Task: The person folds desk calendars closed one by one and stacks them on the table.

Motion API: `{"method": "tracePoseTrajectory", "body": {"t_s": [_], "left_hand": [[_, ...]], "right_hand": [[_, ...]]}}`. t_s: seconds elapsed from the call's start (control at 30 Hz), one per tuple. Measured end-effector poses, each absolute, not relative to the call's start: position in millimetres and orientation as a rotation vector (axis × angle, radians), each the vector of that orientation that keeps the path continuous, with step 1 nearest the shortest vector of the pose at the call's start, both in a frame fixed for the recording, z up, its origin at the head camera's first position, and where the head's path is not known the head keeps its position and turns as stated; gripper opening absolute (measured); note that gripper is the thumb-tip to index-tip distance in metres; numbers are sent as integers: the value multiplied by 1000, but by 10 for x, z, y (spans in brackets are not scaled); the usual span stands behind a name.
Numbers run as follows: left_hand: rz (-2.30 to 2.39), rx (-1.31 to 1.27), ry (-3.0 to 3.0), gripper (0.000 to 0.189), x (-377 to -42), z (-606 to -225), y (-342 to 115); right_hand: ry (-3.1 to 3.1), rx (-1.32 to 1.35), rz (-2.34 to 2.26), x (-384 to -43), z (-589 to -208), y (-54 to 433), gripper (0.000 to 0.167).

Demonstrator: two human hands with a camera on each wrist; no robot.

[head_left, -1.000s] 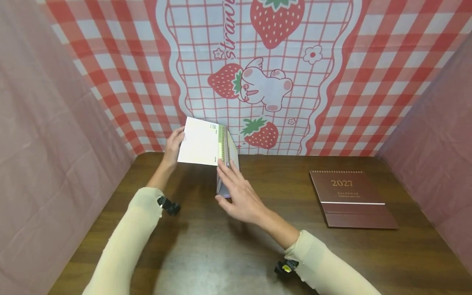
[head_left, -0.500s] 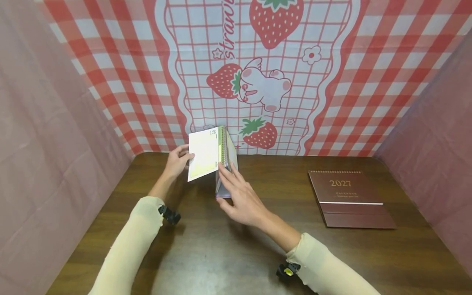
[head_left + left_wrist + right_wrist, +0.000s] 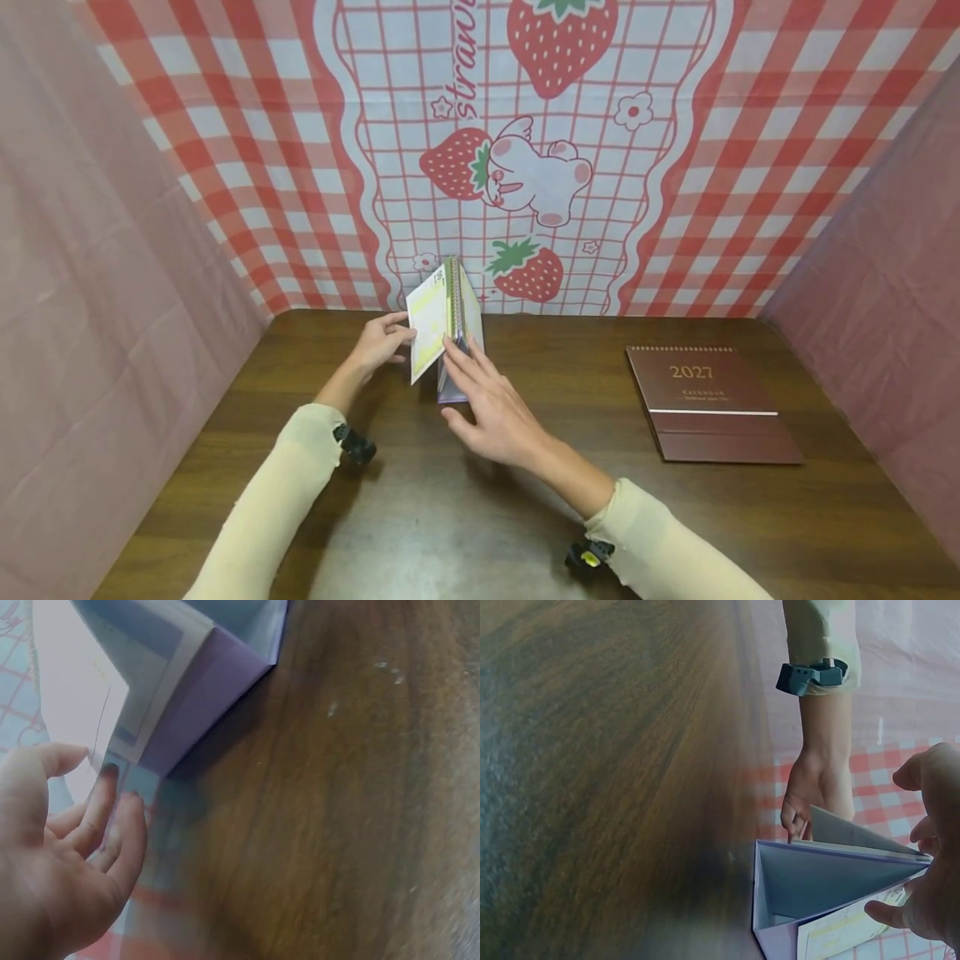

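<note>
A desk calendar with a lilac triangular stand [image 3: 776, 937] stands on the table, its spiral binding [image 3: 456, 296] along the top ridge. My left hand [image 3: 381, 343] pinches the outer edge of a white and yellow calendar page [image 3: 429, 321], thumb on its face and fingers behind. That page slants out from the stand's left side, as the left wrist view shows too. My right hand [image 3: 495, 408] rests at the near end of the ridge with fairly straight fingers on both sides of it. In the right wrist view, the stand's hollow end faces the camera.
A dark red 2027 calendar [image 3: 712, 400] lies flat on the right of the wooden table [image 3: 420, 517]. Behind the table hangs a checked strawberry-print cloth [image 3: 637, 208]. Pink curtains [image 3: 112, 275] flank both sides.
My left hand has brought the page down and rightward, from nearly level to a steep slant near the stand. The right hand has stayed at the ridge almost unmoved.
</note>
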State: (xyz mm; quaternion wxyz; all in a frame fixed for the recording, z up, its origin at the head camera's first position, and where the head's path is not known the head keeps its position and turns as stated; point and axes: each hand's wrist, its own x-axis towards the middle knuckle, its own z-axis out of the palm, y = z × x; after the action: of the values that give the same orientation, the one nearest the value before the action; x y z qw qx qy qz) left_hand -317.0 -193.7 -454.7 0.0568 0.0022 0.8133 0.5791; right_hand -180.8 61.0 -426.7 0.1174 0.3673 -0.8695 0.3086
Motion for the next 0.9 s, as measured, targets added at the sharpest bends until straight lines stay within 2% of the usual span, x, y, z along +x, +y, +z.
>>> {"method": "tracePoseTrajectory", "body": {"t_s": [0.57, 0.9], "left_hand": [[1711, 136, 2470, 57, -3128, -4494, -1789], [1717, 176, 2514, 55, -3117, -4411, -1739]], "right_hand": [[-2479, 1069, 961, -1806, -4223, 653, 66], [-2388, 1008, 1051, -1791, -4199, 703, 67]]}}
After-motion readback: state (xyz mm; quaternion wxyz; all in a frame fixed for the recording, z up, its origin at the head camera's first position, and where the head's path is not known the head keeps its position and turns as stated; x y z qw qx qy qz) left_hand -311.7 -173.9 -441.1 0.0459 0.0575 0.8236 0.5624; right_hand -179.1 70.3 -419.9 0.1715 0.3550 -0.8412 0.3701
